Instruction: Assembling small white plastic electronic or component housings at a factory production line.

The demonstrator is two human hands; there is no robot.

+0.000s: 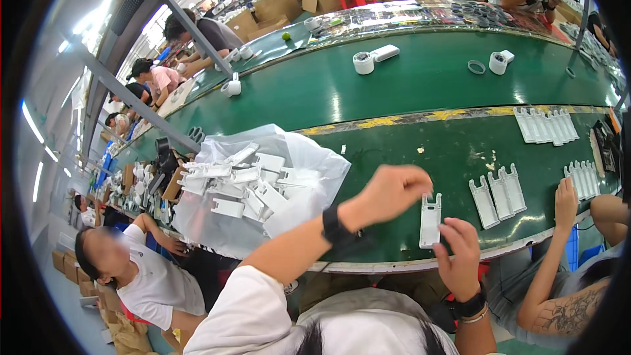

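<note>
A white plastic housing piece (430, 223) with a slot near its top lies on the green table in front of me. My left hand (394, 190) hangs over its upper end, fingers curled down and pressed together; what they hold, if anything, is hidden. Beside the piece's right edge is my right hand (461, 253), its thumb and fingers apart with nothing between them. Whether a fingertip touches the piece I cannot tell. Several similar white pieces (498, 196) lie in a row to the right. On my left, a clear plastic bag (322, 158) lies spread under a heap of these pieces (246, 181).
More white pieces stand in rows at the right (545, 125), near a neighbour's hand (565, 200). Beyond a yellow-black strip (394, 120), a green conveyor belt (296, 95) carries white round-headed units (363, 62). Another person (154, 269) sits at my left.
</note>
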